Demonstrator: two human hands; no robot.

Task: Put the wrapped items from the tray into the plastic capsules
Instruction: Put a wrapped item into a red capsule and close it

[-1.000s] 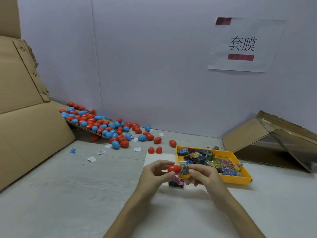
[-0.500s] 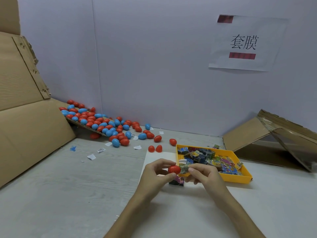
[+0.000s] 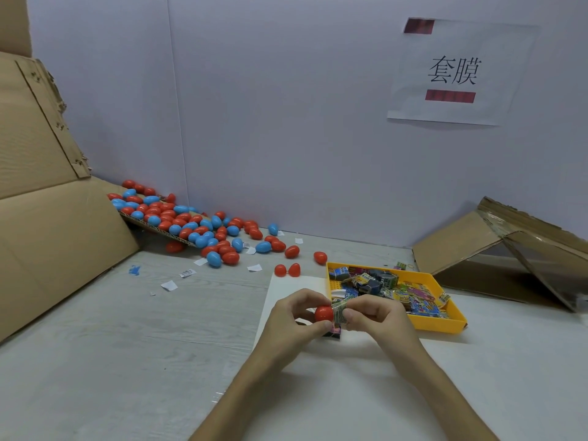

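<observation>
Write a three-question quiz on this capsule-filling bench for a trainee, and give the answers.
1. True or false: the left hand holds a red capsule.
2. Pick one. The tray is: A yellow, B green, C white.
3. In a few words: what does the right hand pinch?

Key
1. True.
2. A.
3. A wrapped item, held against the red capsule.
</observation>
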